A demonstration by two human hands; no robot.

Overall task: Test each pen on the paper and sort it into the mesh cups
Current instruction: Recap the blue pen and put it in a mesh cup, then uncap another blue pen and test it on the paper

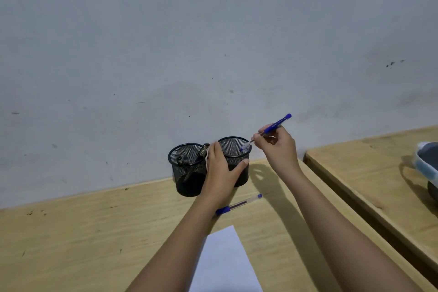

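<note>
Left hand (222, 170) grips right cup (237, 163) to steady it; right hand (277, 147) pinches blue pen (272, 129), tip over cup mouth, prob. for dropping in.

The left hand (221, 173) grips the right black mesh cup (234, 161) on the wooden worktop (94, 232). The right hand (276, 149) holds a blue pen (267, 131) tip-down over its rim. Another blue pen (239, 204) lies beside white paper (225, 263).

Two mesh cups (208, 168) side by side behind pen (239, 204), paper (225, 263) nearest.
</note>
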